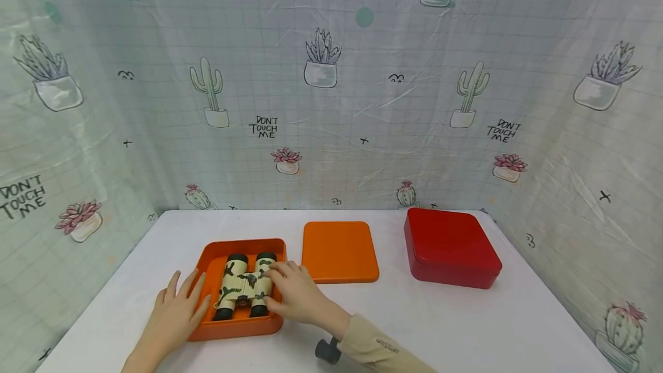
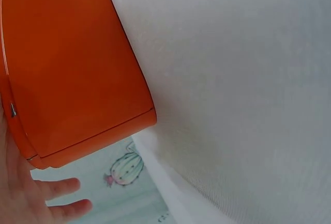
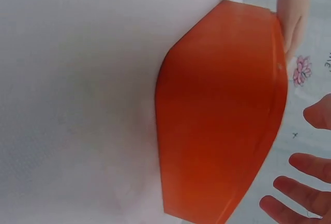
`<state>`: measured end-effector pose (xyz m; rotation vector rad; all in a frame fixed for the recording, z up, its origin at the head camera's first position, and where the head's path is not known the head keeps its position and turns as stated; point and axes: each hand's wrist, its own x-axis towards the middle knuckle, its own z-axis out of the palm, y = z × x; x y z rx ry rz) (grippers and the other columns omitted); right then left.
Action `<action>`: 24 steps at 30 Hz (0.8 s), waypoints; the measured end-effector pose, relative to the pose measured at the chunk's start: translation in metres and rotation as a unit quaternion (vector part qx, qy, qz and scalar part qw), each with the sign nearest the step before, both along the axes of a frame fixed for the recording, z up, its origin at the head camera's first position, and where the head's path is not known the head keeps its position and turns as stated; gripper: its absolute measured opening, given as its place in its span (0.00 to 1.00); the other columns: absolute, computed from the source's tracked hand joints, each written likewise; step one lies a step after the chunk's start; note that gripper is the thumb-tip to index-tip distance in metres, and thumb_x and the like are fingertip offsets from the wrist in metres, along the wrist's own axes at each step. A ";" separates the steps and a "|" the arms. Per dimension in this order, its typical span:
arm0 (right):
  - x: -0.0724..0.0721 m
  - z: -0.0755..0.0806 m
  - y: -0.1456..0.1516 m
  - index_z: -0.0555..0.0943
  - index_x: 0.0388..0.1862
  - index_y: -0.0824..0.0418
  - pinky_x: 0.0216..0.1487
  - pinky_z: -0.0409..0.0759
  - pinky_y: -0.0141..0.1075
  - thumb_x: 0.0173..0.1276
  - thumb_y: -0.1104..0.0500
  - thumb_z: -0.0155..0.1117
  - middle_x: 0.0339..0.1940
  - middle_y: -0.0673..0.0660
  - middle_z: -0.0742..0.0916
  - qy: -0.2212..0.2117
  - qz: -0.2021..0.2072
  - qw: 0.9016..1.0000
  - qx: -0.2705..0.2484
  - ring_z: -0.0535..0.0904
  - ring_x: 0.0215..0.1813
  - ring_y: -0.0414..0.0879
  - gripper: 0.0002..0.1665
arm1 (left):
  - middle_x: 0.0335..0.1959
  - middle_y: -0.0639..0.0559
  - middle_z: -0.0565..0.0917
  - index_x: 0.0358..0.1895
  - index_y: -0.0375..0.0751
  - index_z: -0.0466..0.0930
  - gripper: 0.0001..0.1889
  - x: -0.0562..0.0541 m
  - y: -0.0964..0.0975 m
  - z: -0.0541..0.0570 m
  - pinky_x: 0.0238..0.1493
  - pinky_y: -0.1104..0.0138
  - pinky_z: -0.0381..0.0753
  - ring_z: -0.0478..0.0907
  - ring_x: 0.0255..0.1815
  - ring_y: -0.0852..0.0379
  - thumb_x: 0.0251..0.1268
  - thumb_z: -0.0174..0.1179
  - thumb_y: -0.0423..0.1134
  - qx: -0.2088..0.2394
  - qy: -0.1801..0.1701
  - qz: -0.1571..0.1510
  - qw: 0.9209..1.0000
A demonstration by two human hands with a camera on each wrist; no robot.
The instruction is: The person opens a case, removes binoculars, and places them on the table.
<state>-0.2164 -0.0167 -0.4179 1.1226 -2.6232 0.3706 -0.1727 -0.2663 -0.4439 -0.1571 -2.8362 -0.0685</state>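
Binoculars [image 1: 247, 285]: camouflage-patterned and black-tipped, they were laid inside the orange box, between the two hands, with the right barrel overlapped by the right fingers and the left barrel left uncovered.

Orange box [image 1: 233, 331]: it was set on the white table [image 1: 466, 327] towards the left, its mouth turned up; its outer wall was shown large in both wrist views.

Left hand [image 1: 173, 312]: it was placed at the left wall of the orange box, the fingers spread and fairly straight, with nothing gripped; firm contact with the rim could not be told. The binoculars were placed to its right, just beyond the fingertips.

Right hand [image 1: 297, 295]: it was held over the right wall, the thumb parted from the fingers and the fingers extended towards the binoculars, which were placed to its left; no clamped grip was shown, and whether the barrel was touched could not be told.

Both hands: they were kept apart, one at each side of the orange box.

Orange panel [image 1: 340, 252]: it was laid flat behind the right hand, just beside the orange box.

Red box [image 1: 450, 246]: it was placed at the far right, well apart from both hands.

Beige sleeve [image 1: 380, 347]: by it the right forearm was covered; near the cuff a dark cylindrical piece [image 1: 326, 351] was seen.

Patterned cloth [image 1: 362, 102]: cactus drawings were printed on it behind the table.
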 end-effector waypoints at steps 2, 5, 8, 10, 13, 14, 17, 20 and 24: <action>-0.002 -0.002 -0.002 0.73 0.54 0.54 0.51 0.73 0.41 0.61 0.46 0.55 0.57 0.52 0.75 0.015 -0.004 1.000 0.025 0.70 0.55 0.46 0.24 | 0.60 0.34 0.65 0.59 0.32 0.66 0.28 -0.001 0.000 0.000 0.51 0.39 0.61 0.52 0.60 0.28 0.61 0.50 0.49 -0.008 -0.008 0.000 1.000; -0.004 -0.007 -0.004 0.73 0.54 0.52 0.50 0.72 0.41 0.60 0.45 0.55 0.57 0.52 0.75 0.034 -0.006 0.998 0.051 0.70 0.55 0.46 0.24 | 0.61 0.35 0.65 0.59 0.32 0.66 0.28 0.000 0.000 0.000 0.51 0.38 0.60 0.51 0.60 0.26 0.61 0.50 0.49 -0.012 -0.016 0.000 1.000; -0.006 -0.012 -0.005 0.74 0.53 0.51 0.48 0.70 0.40 0.60 0.43 0.55 0.55 0.50 0.76 0.051 -0.008 0.996 0.068 0.70 0.55 0.45 0.24 | 0.61 0.35 0.63 0.60 0.33 0.66 0.29 0.000 -0.001 0.000 0.51 0.36 0.59 0.50 0.61 0.25 0.61 0.49 0.51 -0.015 -0.022 0.000 1.000; -0.007 -0.015 -0.007 0.74 0.52 0.51 0.48 0.68 0.40 0.61 0.43 0.54 0.54 0.49 0.76 0.055 -0.010 0.996 0.072 0.69 0.55 0.44 0.23 | 0.61 0.36 0.62 0.60 0.34 0.65 0.30 0.000 -0.002 0.000 0.51 0.35 0.57 0.49 0.61 0.25 0.62 0.48 0.52 -0.015 -0.028 0.000 0.999; -0.009 -0.017 -0.010 0.74 0.52 0.50 0.51 0.68 0.45 0.62 0.41 0.53 0.53 0.49 0.77 0.056 -0.012 0.996 0.073 0.69 0.55 0.43 0.23 | 0.63 0.37 0.60 0.61 0.35 0.64 0.31 -0.001 -0.003 -0.002 0.52 0.33 0.54 0.47 0.62 0.27 0.63 0.46 0.55 -0.010 -0.041 0.003 0.999; -0.010 -0.017 -0.011 0.74 0.52 0.50 0.52 0.67 0.46 0.62 0.41 0.52 0.53 0.49 0.77 0.056 -0.013 0.996 0.075 0.69 0.55 0.43 0.24 | 0.63 0.37 0.59 0.62 0.36 0.63 0.31 -0.002 -0.003 -0.002 0.52 0.32 0.53 0.46 0.62 0.27 0.63 0.45 0.56 -0.007 -0.045 0.003 0.999; -0.012 -0.014 -0.015 0.74 0.52 0.49 0.54 0.67 0.49 0.61 0.38 0.52 0.53 0.48 0.77 0.061 -0.016 0.994 0.086 0.69 0.56 0.43 0.25 | 0.65 0.38 0.56 0.63 0.37 0.61 0.32 -0.003 -0.004 -0.004 0.53 0.31 0.50 0.43 0.63 0.27 0.64 0.43 0.57 0.006 -0.058 0.005 0.998; -0.015 -0.013 -0.020 0.73 0.52 0.49 0.54 0.66 0.49 0.60 0.36 0.51 0.54 0.48 0.76 0.057 -0.019 0.993 0.100 0.69 0.57 0.43 0.27 | 0.66 0.38 0.54 0.64 0.37 0.60 0.32 -0.003 -0.005 -0.005 0.53 0.31 0.47 0.41 0.64 0.28 0.64 0.42 0.58 0.017 -0.068 0.007 0.998; -0.018 -0.015 -0.028 0.72 0.54 0.47 0.54 0.65 0.49 0.60 0.34 0.49 0.55 0.46 0.76 0.052 -0.025 0.991 0.121 0.68 0.58 0.42 0.29 | 0.66 0.37 0.52 0.64 0.38 0.59 0.33 -0.004 -0.006 -0.006 0.54 0.30 0.43 0.40 0.64 0.29 0.64 0.42 0.58 0.022 -0.076 0.007 0.997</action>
